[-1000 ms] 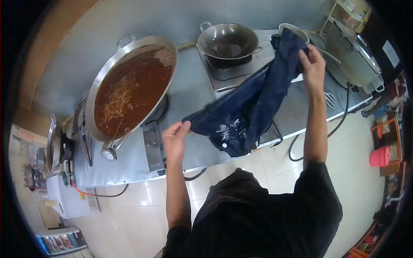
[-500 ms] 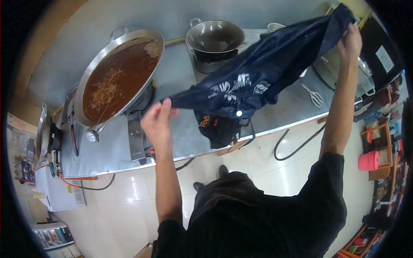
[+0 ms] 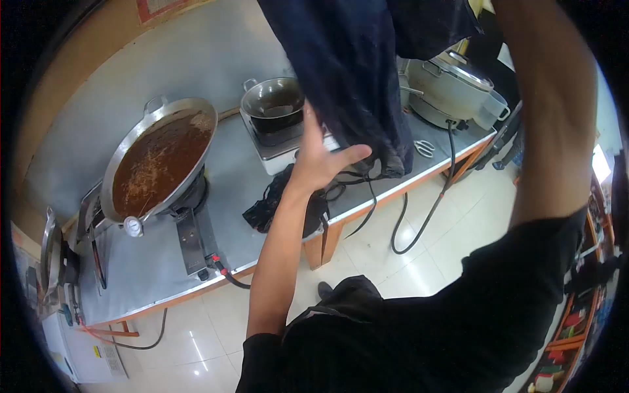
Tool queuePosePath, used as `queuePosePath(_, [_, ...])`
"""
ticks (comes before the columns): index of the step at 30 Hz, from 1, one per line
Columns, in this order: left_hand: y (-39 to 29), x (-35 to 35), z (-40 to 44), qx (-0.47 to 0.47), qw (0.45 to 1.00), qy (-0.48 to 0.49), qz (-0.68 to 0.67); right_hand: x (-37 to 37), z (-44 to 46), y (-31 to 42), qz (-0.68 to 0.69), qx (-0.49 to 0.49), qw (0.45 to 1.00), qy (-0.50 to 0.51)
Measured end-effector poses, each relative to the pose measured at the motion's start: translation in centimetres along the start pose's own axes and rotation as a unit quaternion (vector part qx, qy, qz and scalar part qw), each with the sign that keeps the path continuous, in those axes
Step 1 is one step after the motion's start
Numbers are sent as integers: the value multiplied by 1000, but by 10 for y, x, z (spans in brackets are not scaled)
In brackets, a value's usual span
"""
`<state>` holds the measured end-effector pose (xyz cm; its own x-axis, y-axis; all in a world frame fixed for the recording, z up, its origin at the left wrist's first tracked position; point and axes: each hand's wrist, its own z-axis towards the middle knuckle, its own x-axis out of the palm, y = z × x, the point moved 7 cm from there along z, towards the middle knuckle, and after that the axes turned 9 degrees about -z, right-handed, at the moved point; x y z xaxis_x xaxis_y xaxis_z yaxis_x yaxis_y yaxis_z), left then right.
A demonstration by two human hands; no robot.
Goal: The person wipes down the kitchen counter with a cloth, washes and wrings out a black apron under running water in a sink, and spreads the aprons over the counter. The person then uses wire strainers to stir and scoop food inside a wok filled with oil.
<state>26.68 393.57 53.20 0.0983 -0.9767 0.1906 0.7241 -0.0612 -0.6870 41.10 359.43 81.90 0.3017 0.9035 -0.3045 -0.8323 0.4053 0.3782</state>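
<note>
A metal wall [image 3: 209,59] is curving behind a metal table [image 3: 144,268], and a tiled floor [image 3: 223,321] is showing at the lower left. In the upper centre, a dark cloth [image 3: 350,72] is hanging in folds over the table, its top running out of the frame. The left hand [image 3: 321,157] is standing wide at its lower left edge, thumb well apart from the fingers; whether it is touching the cloth, I cannot tell. The right arm [image 3: 553,124] is reaching up at the upper right; its hand is lying beyond the frame, so its state I cannot tell.

Beside the left forearm, a crumpled black cloth [image 3: 275,203] is lying at the table's front edge. At the left, a big wok [image 3: 157,119] is holding brown sauce [image 3: 164,164], a thermometer [image 3: 133,226] sitting at its near rim. A small wok [image 3: 272,90] is resting on a stove [image 3: 278,160] at centre. Scissors [image 3: 424,149] are lying near a lidded pot [image 3: 439,95] at the upper right.
</note>
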Motion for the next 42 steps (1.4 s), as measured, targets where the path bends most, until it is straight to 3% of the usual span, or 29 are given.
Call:
queuePosePath(2, [-2,-2,-3,-40,997,58,42,-14,-16,34,-67,-12,997,26])
queuePosePath(6, [-54,-61,-85,-155,957,46,-242,-11,-46,82,-175,-35,977,116])
queuePosePath(8, [-104,-113,-141,-221,971,41,-82,8,-62,102,-208,-57,962,170])
queuePosePath(10, [-164,-162,-196,-327,942,30,75,32,-74,120,-231,-92,942,225])
queuePosePath(14, [-314,-263,-275,-280,942,-87,165,105,-124,161,-241,-147,909,308])
queuePosePath(17, [-443,-325,-299,-278,826,-167,461,155,-160,199,-235,-188,888,347])
queuePosePath(18, [-476,-369,-311,-263,811,-204,480,170,-169,215,-231,-205,883,354])
queuePosePath(21, [-567,-411,-318,-258,775,-264,513,210,-195,263,-214,-247,871,367])
queuePosePath(25, [-662,-513,-337,-321,598,-255,689,262,-226,331,-193,-286,863,368])
queuePosePath(26, [-679,-531,-346,-316,621,-243,675,272,-232,342,-178,-284,870,362])
queuePosePath(27, [-697,-555,-357,-369,563,-210,709,288,-240,360,-169,-290,869,362])
queuePosePath(28, [-700,-553,-364,-362,619,-215,663,303,-249,371,-151,-291,873,360])
queuePosePath(30, [-719,-565,-393,-382,579,-183,697,323,-281,374,-69,-240,900,358])
queuePosePath(33, [-744,-590,-453,-445,596,-286,605,337,-383,371,97,-41,936,335])
queuePosePath(34, [-744,-598,-460,-458,598,-250,609,346,-402,392,178,0,919,352])
queuePosePath(35, [-745,-607,-465,-493,589,-310,560,364,-415,416,260,38,895,360])
queuePosePath(37, [-757,-660,-489,-468,609,-318,555,413,-448,420,285,140,900,300])
queuePosePath(39, [-759,-712,-488,-453,598,-296,591,479,-447,482,298,174,845,408])
queuePosePath(41, [-760,-779,-500,-441,610,-304,584,536,-445,515,323,154,841,405])
queuePosePath(42, [-755,-801,-491,-429,621,-270,598,558,-443,534,364,228,806,408])
